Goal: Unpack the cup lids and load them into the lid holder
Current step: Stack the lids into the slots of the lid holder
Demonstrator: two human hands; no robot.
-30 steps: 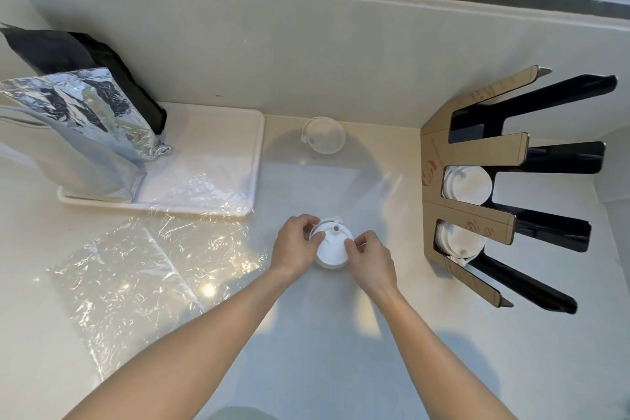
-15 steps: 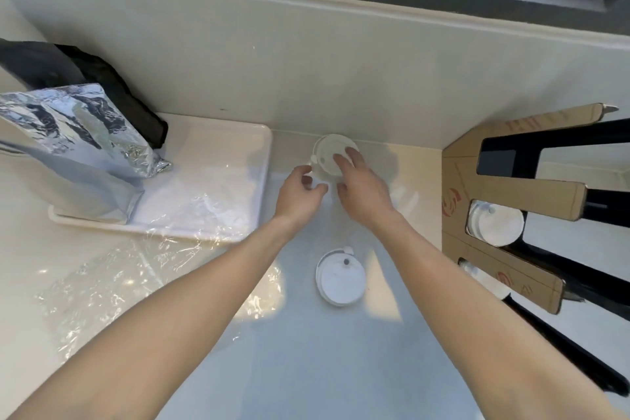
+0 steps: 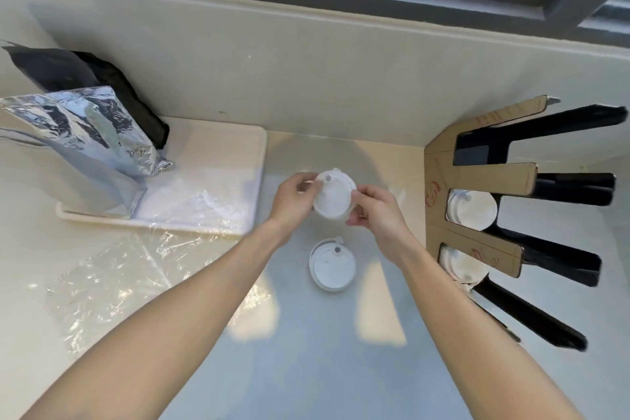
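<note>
A white cup lid [image 3: 333,197] is held above the pale counter [image 3: 306,351] between both hands, its round top face turned up toward the camera. The lid is pinched at its left rim by the curled thumb and fingers of the left hand [image 3: 294,202], and at its right rim by the fingertips of the right hand [image 3: 376,211]. A small raised button is seen near the lid's far edge, with a tab jutting from the rim just beyond it; whether more than one lid is stacked in the grip cannot be told.

Just below the grip, nearer the person, a second white lid [image 3: 332,264] is seen lying flat on the counter, face up, with the same button and tab.

To the right of the grip, a cardboard-and-black lid holder [image 3: 511,177] is stood with its slots fanned outward; white lids [image 3: 472,210] are seen in its second slot and more lids [image 3: 463,266] in the third.

To the left of the grip, a cream tray [image 3: 238,153] is partly covered by crumpled clear plastic wrap [image 3: 112,280], which spills onto the counter. A silver foil bag [image 3: 78,147] is propped on the tray, with a black bag [image 3: 95,78] behind it.
</note>
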